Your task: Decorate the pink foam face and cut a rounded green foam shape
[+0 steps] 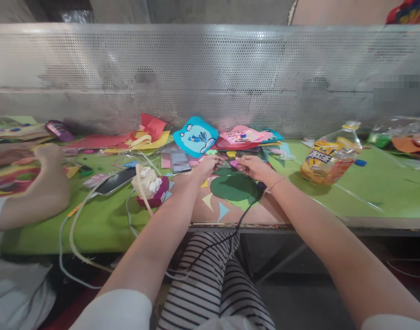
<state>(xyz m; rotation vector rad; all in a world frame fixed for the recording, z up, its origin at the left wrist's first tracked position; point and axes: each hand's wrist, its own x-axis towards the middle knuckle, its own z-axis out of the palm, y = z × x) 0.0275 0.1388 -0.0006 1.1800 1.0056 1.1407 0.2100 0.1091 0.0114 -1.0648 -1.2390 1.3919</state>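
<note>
My left hand (pixel 210 166) is closed in a pinch over the far part of the pinkish-brown board, at a small clear plastic piece too small to make out well. Just to its right, my right hand (pixel 250 166) pinches a small pink-purple piece (pixel 234 163). Below both hands lies a dark green paper oval (pixel 233 187) on the board. Pale yellow and light blue paper triangles (pixel 223 211) are scattered nearer the front edge. Behind my hands rest a blue paper shape with a drawing (pixel 196 136) and a pink one (pixel 244 135).
At the right stands a bottle with a yellow label (pixel 323 160). On the left are a maroon box with cream contents (pixel 155 188), a phone (pixel 116 181), cables and another person's arm (pixel 41 197). A perforated metal panel (pixel 210 68) runs behind the green table (pixel 103 224).
</note>
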